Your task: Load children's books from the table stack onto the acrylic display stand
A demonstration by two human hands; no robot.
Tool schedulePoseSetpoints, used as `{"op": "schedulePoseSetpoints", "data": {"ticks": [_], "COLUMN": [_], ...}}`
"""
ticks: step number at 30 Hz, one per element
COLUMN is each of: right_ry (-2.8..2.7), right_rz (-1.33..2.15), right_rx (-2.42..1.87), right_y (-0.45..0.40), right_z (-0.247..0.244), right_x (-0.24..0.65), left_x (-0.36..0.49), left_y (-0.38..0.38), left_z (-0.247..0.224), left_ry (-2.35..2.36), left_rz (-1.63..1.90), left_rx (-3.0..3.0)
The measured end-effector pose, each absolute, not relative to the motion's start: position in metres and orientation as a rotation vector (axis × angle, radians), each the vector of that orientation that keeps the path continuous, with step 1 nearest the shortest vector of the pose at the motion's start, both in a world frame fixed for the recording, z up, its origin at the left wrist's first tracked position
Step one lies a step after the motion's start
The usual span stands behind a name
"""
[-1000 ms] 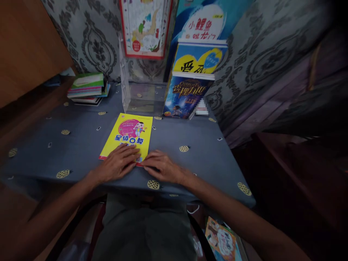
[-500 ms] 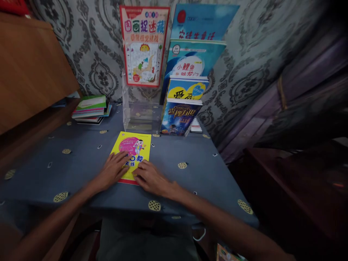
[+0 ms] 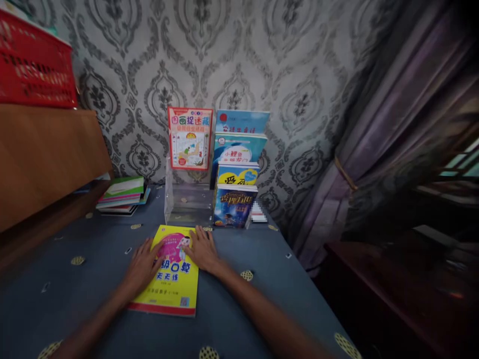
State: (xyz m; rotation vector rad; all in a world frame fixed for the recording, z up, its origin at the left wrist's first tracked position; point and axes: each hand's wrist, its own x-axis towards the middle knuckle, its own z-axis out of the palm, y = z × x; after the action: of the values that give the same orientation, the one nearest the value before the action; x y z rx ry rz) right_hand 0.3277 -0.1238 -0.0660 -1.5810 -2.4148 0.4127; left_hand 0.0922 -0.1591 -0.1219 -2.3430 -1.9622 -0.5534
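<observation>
A yellow workbook (image 3: 175, 288) with a pink circle and a cartoon child on its cover lies flat on the cloth-covered table. My left hand (image 3: 144, 265) rests over its left edge, fingers stretched forward and thumb on the cover. At the upper right edge lies my right hand (image 3: 204, 251), open, with its fingers apart and its thumb reaching over the cover. Just behind the workbook stands a clear acrylic book rack (image 3: 187, 218). It holds a red-bordered picture book (image 3: 190, 144) on the left and a dark blue book (image 3: 232, 209) in front on the right.
Several more books, among them a teal one (image 3: 241, 147), stand tiered in the rack's right side. A stack of books (image 3: 121, 193) lies at the back left, by a wooden cabinet (image 3: 52, 154) with a red basket (image 3: 35, 65) on top. A purple curtain (image 3: 329, 199) hangs at the right.
The view has tilted up, showing more wall and the red basket. My right hand has moved from the workbook's lower part to its upper right edge; my left hand stays at the left side.
</observation>
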Motion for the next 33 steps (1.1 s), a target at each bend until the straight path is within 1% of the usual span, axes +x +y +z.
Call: {"op": "schedulePoseSetpoints", "data": {"ticks": [8,13,17,23,25,28,33], "right_ry": [-2.378,-2.421,-2.452,-2.466,-2.478,-2.486,-2.477], "right_rz": [0.406,0.492,0.589,0.655,0.673,0.697,0.709], "right_rx": [-1.625,-1.511,-1.395,-1.333,-1.31,-1.282,-1.269], "right_y": [-0.142,-0.181,-0.21,-0.22,-0.221,-0.221,-0.221], "right_z": [-0.07,-0.075,-0.071,-0.06,-0.057,-0.054,-0.054], "right_x": [0.328,0.33,0.329,0.334,0.337,0.34,0.342], "left_x": [0.097,0.097,0.095,0.094,0.092,0.088,0.086], "left_y": [-0.162,-0.161,-0.162,-0.161,-0.16,-0.158,-0.159], "left_z": [-0.121,-0.122,-0.117,-0.117,-0.117,-0.11,-0.091], "left_ry": [-2.013,-1.965,-1.945,-1.976,-1.983,-2.019,-2.431], "left_rz": [-0.574,-0.617,-0.557,-0.614,-0.717,-0.978,-1.616], "left_rx": [-2.311,-2.301,-2.32,-2.351,-2.382,-2.442,-2.397]}}
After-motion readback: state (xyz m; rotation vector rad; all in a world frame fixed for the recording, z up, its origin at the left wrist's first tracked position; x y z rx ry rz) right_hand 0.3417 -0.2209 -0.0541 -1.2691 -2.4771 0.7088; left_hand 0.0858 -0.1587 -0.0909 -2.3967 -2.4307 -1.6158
